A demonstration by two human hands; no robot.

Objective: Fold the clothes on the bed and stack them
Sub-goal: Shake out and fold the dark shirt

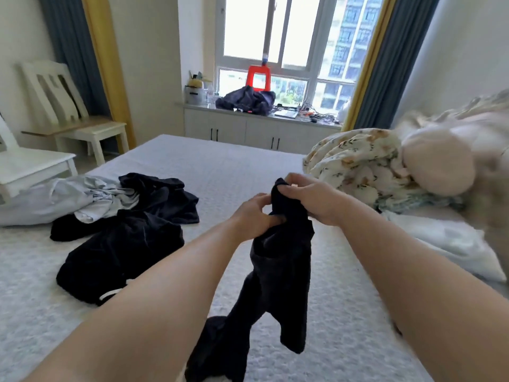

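Observation:
Both hands hold one dark navy garment (278,271) up over the middle of the bed (225,166). My left hand (254,217) pinches its upper edge from the left, and my right hand (308,198) grips the bunched top just beside it. The cloth hangs down crumpled, its lower end reaching the bed near me. To the left lies a loose pile: a black garment with a white drawstring (118,255), another dark piece (162,194) behind it, and a pale blue shirt (93,197).
A floral quilt (358,166) and pink pillows (440,164) are heaped at the right, with a white pillow (451,238) below. Two white chairs (68,106) stand left of the bed. A window counter holds dark clothes (246,100) and an orange stool (259,78).

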